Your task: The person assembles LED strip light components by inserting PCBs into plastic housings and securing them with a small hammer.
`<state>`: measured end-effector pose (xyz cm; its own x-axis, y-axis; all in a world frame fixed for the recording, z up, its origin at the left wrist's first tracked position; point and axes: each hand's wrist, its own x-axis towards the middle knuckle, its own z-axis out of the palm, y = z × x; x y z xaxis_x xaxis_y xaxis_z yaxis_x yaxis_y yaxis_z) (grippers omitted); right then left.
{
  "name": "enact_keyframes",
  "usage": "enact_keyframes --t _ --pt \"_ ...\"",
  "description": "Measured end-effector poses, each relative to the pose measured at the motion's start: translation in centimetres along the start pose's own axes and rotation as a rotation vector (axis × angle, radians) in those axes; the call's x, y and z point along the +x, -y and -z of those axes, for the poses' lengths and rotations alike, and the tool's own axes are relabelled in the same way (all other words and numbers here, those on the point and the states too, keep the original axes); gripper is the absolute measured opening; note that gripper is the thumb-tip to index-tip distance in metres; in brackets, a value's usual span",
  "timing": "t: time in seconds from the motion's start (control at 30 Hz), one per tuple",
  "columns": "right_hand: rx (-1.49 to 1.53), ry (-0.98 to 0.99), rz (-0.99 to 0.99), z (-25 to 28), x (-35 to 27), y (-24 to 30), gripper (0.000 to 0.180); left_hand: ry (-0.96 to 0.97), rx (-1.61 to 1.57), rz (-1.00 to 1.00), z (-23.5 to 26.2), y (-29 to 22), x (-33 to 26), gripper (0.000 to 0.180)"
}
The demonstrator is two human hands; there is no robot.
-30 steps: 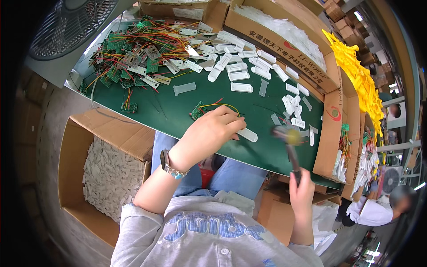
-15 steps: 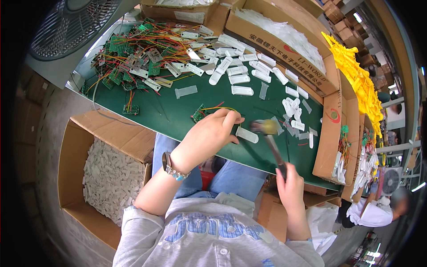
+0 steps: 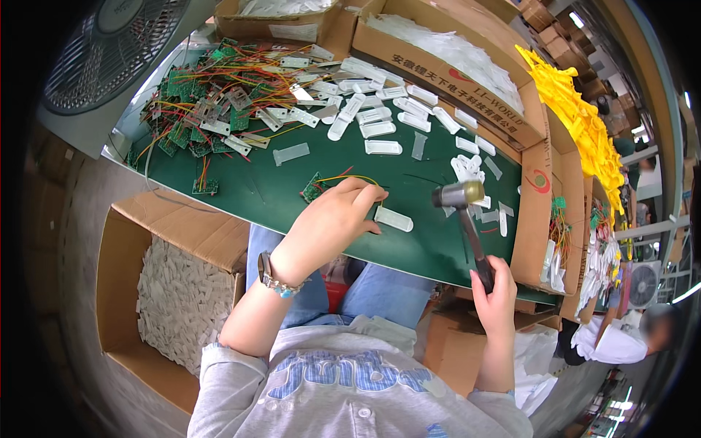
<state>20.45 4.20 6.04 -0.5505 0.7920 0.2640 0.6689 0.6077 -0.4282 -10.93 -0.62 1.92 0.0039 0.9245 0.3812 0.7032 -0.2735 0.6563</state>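
Right now you're at a green work table (image 3: pixel 409 241), loaded at 11 o'clock with a tangle of green circuit boards with coloured wires (image 3: pixel 212 102) and at 12 o'clock with scattered white plastic housings (image 3: pixel 380 109). Cardboard boxes (image 3: pixel 445 58) line the far edge, yellow plastic parts (image 3: pixel 577 124) run off at 2 o'clock, a grey fan (image 3: pixel 109 51) sits at 10 o'clock, and an open carton of white pieces (image 3: pixel 179 299) stands on the floor at 8 o'clock. Another person in white (image 3: pixel 621 339) is at 4 o'clock.

Your left hand (image 3: pixel 328 226) lies at centre, fingers curled down onto a small board with wires (image 3: pixel 318 188), fingertips just beside a white housing (image 3: pixel 393 219) lying on the table at 1 o'clock of it. Your right hand (image 3: pixel 493 288) is closed round the black handle of a hammer (image 3: pixel 475 233), its metal head up over the table.

Against half a second ago, the hammer head is higher and further right, away from the housing; your left hand has barely shifted.
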Motion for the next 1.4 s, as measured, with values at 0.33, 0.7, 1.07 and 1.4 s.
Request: enact_keyframes --t 0.33,0.7,1.07,1.4 --pt "-0.218 0.034 0.148 -0.6 4.6 -0.3 0.046 -0.075 0.13 -0.109 0.5 -1.7 0.1 0.049" --pt "-0.101 -0.07 0.679 -8.0 8.0 5.6 0.035 -0.631 0.208 -0.845 8.2 -13.7 -1.6 0.02" --pt "-0.601 -0.767 0.362 10.1 7.5 -1.1 0.034 -0.381 0.265 -1.121 10.1 -12.9 -0.6 0.037" --pt "-0.694 -0.051 -0.469 12.4 -1.2 -10.3 0.02 -0.301 0.355 -0.302 2.6 -8.4 0.5 0.047"
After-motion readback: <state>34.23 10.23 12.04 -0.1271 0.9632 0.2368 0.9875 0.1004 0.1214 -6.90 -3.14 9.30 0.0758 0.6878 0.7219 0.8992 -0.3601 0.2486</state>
